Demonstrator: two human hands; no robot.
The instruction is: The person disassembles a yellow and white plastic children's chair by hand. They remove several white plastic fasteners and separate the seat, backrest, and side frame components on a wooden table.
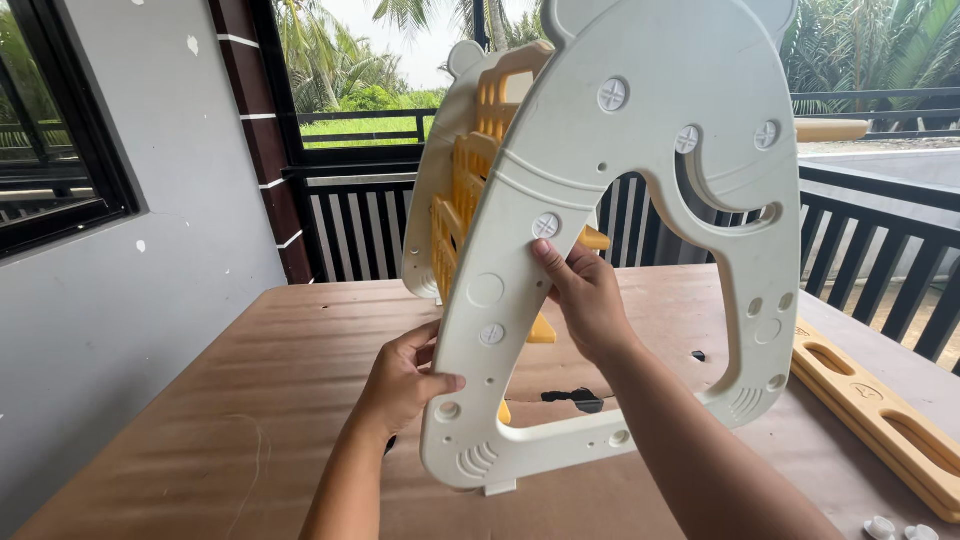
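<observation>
A large white plastic side panel (640,150) shaped like an animal, with round screw caps, stands upright on the wooden table (250,400). Behind it are yellow slatted plastic shelves (470,190) and a second white panel (435,200). My left hand (405,380) grips the near panel's lower left leg, thumb on its front face. Reaching through the panel's opening, my right hand (585,295) has its thumb at a round cap and its fingers behind the panel on a yellow piece.
A long yellow plastic piece with oval slots (880,410) lies at the table's right edge. Small white caps (895,530) sit at the lower right corner. A small black object (575,398) lies under the panel. A dark railing (350,220) runs behind, a grey wall to the left.
</observation>
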